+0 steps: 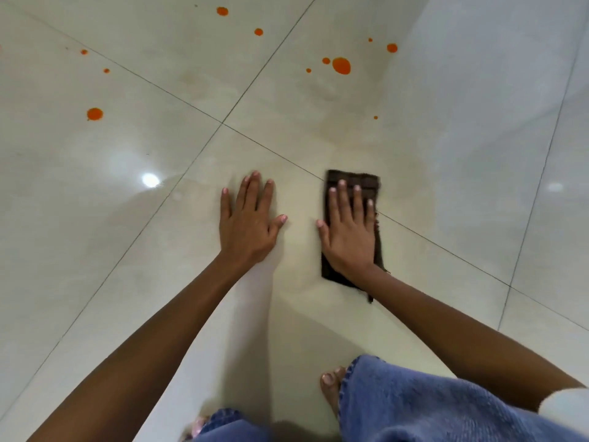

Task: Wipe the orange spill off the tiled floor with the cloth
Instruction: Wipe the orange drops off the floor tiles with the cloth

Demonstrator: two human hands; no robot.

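Both hands are lying flat, fingers straight, apart: right hand (349, 232) covering the cloth (353, 177) (middle hidden), left hand (248, 223) touching floor (127, 234).

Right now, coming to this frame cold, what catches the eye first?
Bright orange drops lie scattered over the far pale floor tiles, the biggest at upper right. Nearer, the right grip presses flat on a dark brown cloth lying across a grout line, while the left grip rests flat on bare tile beside it, apart from the cloth.
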